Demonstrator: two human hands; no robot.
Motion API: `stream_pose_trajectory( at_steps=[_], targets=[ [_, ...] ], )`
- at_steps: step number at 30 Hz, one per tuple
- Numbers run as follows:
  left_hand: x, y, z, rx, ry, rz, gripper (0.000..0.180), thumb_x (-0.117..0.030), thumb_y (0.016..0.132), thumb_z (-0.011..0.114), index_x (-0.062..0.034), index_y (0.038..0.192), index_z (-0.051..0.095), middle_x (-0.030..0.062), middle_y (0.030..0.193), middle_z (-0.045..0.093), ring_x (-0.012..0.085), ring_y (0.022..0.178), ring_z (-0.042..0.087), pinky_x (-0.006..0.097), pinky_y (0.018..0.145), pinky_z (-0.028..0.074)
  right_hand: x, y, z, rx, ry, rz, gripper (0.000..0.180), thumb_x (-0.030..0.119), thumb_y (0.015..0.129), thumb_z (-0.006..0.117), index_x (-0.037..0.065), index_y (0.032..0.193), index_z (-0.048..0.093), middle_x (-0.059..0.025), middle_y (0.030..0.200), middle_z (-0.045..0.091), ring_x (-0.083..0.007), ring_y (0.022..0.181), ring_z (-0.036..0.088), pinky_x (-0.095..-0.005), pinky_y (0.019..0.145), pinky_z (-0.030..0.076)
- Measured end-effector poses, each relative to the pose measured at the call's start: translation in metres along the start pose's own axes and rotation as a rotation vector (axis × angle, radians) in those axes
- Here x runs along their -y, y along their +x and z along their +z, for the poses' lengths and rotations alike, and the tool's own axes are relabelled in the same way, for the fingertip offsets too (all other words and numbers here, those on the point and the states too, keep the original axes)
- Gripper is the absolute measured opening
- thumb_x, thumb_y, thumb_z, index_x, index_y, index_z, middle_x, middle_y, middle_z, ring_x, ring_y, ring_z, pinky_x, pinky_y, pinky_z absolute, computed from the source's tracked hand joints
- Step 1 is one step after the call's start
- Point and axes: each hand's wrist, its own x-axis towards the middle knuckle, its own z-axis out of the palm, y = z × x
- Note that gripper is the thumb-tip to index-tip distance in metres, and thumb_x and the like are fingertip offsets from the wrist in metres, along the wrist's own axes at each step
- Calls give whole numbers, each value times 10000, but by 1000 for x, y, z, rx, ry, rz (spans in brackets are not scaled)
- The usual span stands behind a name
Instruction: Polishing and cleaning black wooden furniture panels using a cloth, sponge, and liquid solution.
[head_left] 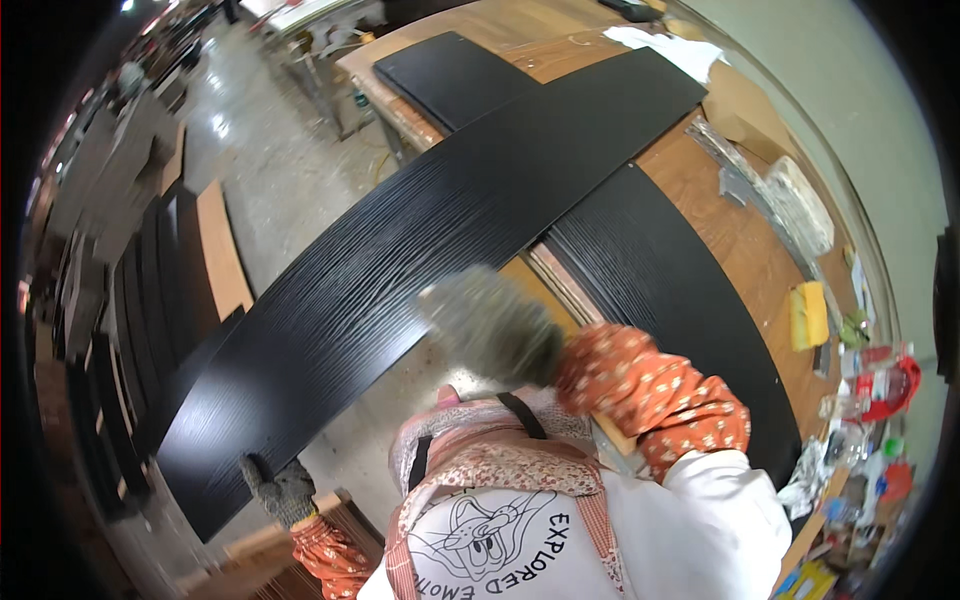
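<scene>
A long black wood-grain board (430,215) lies slantwise across the workbench and reaches out over its left side. My left hand (282,492), in a dark grey knitted glove, grips the board's near edge close to its left end, one digit lying on top and the rest hidden. My right hand (492,325), in a grey glove, is smeared by motion at the middle of the near edge. Its fingers cannot be made out, nor whether it touches the board. Under the long board rests a second black board (670,270), beside my right sleeve.
Another black panel (455,80) sits on the bench's far left part. Along the wall are a yellow sponge (808,315), a plastic-wrapped white block (800,205) and several bottles (885,385). Dark boards (165,275) are stacked on the left beyond the concrete floor (265,160).
</scene>
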Motion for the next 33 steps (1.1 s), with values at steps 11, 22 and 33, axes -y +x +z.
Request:
stream_pose_trajectory(
  at_steps=[11, 22, 33],
  targets=[
    [88, 126, 53, -194, 521, 393, 412, -235, 884, 645, 19, 1199, 566, 136, 1261, 568, 260, 1147, 515, 403, 1051, 388, -55, 19, 24, -74, 17, 407, 311, 94, 829, 564, 7, 1127, 574, -152, 1008, 584, -282, 865, 588, -411, 804, 494],
    [28, 207, 129, -81, 166, -67, 307, -127, 903, 598, 34, 1162, 567, 191, 1245, 569, 306, 1151, 546, 481, 1001, 455, -108, 11, -81, -103, -417, 730, 432, 150, 761, 649, 28, 1161, 540, -141, 1025, 583, -318, 956, 566, -422, 874, 466],
    [35, 199, 163, 69, 439, -275, 379, -291, 870, 647, -19, 1128, 599, 128, 1108, 646, 236, 801, 626, 305, 627, 521, -106, 60, -51, -10, -166, 395, 159, 194, 878, 489, 89, 961, 576, -97, 855, 567, -246, 867, 565, -396, 703, 483]
  ],
)
